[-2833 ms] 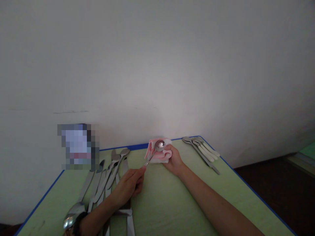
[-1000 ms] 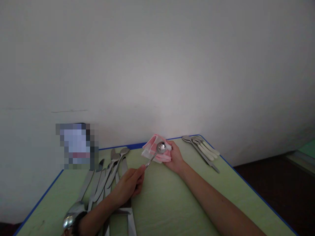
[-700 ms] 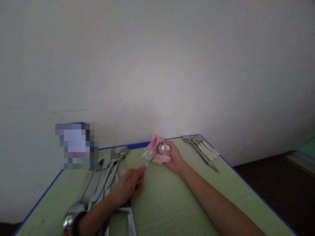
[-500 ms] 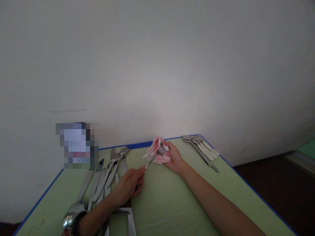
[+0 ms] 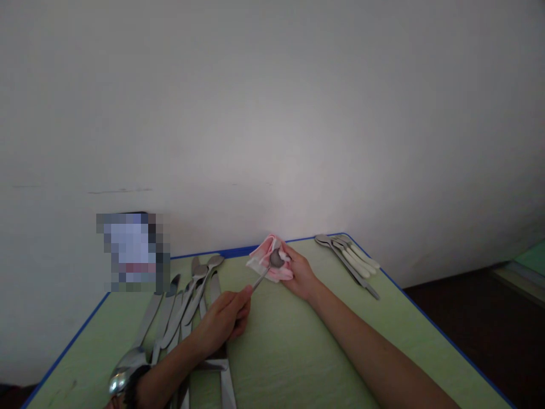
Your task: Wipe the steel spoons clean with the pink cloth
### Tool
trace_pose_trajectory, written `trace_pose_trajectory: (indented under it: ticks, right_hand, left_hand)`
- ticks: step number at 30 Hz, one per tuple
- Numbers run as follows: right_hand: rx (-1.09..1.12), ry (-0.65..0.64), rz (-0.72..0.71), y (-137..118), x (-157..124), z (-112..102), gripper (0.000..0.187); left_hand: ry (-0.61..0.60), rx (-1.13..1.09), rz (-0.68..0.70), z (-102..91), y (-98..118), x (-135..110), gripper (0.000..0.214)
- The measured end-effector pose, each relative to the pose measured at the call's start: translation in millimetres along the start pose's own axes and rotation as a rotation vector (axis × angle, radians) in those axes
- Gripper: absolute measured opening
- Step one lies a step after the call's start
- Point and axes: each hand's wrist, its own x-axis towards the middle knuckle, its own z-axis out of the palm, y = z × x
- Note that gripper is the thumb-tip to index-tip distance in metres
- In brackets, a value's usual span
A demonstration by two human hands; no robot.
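Note:
My left hand [image 5: 227, 318] is closed round the handle of a metal spoon [image 5: 277, 258], which slants up and to the right. The spoon's bowl lies against a pink and white cloth [image 5: 261, 258]. That cloth is gripped in my right hand [image 5: 300, 274], with its folds spread beneath and beside the bowl. Some of my right fingers are hidden behind the cloth. Under and beside my left forearm lies a loose heap of metal knives and spoons [image 5: 187, 309].
Cutlery with white handles [image 5: 360, 261] lies at the far right of the green table [image 5: 289, 352], beside a metal spoon [image 5: 340, 258]. A large shiny ladle-like piece [image 5: 128, 366] lies at the left. A blurred-out upright object [image 5: 131, 250] stands by the wall.
The cloth has opened out from around the spoon's bowl, so more of the bowl shows. My right hand has shifted slightly; my left hand is nearly still.

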Motion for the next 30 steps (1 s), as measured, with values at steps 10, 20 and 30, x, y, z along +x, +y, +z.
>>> trace_pose_trajectory:
  ticks: [10,20,30]
  right_hand:
    - [0.049,-0.075,0.015,-6,-8,4,0.032]
    - [0.089,-0.078,0.161,-7,-8,2,0.038]
    - [0.120,0.039,0.029,-10,-4,1,0.037]
  left_hand:
    - [0.186,-0.011,0.052,-2.5,-4,2,0.052]
    - [0.074,0.092,0.026,1.5,1,2,0.052]
    - [0.116,0.062,0.109,-1.6,7,-3,0.042]
